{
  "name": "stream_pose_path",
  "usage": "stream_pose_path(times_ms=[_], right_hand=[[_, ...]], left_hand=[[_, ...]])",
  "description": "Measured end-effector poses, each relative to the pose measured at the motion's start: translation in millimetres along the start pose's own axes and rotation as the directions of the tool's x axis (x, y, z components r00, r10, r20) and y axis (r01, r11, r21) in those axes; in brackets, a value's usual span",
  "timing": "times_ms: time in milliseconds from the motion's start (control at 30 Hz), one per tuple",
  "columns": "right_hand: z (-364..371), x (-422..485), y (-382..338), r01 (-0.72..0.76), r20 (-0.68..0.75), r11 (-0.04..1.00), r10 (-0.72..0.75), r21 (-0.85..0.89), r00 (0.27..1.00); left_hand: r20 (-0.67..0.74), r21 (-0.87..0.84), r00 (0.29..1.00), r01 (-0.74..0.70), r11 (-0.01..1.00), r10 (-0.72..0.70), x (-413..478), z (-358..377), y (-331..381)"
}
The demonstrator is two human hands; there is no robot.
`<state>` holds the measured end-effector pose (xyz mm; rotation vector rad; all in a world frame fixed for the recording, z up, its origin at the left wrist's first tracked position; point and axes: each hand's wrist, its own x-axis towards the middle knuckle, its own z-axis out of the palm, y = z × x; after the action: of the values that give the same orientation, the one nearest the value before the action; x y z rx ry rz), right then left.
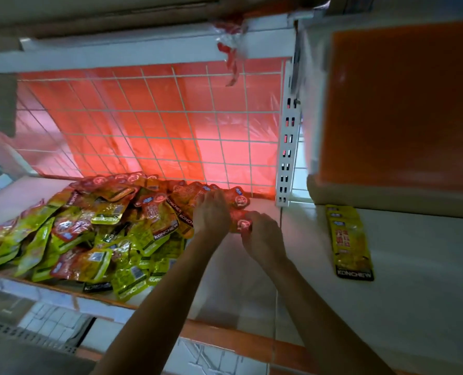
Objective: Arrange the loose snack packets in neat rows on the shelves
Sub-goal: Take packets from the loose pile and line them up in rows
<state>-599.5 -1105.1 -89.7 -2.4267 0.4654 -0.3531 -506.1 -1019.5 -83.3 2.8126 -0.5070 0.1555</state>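
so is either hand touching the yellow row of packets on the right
No, the left hand and right hand are both on red packets further left, apart from the yellow row.

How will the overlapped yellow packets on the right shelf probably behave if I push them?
The yellow packets look glossy, so they would probably slide over each other and lose their row. They lie thin and flat, so they are likely light, bendy, and not apt to roll.
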Motion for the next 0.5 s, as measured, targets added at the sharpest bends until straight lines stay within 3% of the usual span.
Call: stream_pose_path(times_ms=[100,267,500], right_hand=[[17,5,-16,0.011,0.021,0.998,-0.010,-0.063,1.000],[34,9,-31,-0.093,0.018,0.990,0.095,-0.110,0.995],[45,6,-33,-0.184,-0.039,0.968,0.180,-0.173,0.983]], left_hand=[[0.040,-0.042,0.999,-0.031,0.999,0.033,17,-7,-15],[0.107,0.091,0.969,-0.233,0.968,0.223,36,-3,-27],[0.066,0.061,0.960,-0.277,0.959,0.273,39,3,-37]])
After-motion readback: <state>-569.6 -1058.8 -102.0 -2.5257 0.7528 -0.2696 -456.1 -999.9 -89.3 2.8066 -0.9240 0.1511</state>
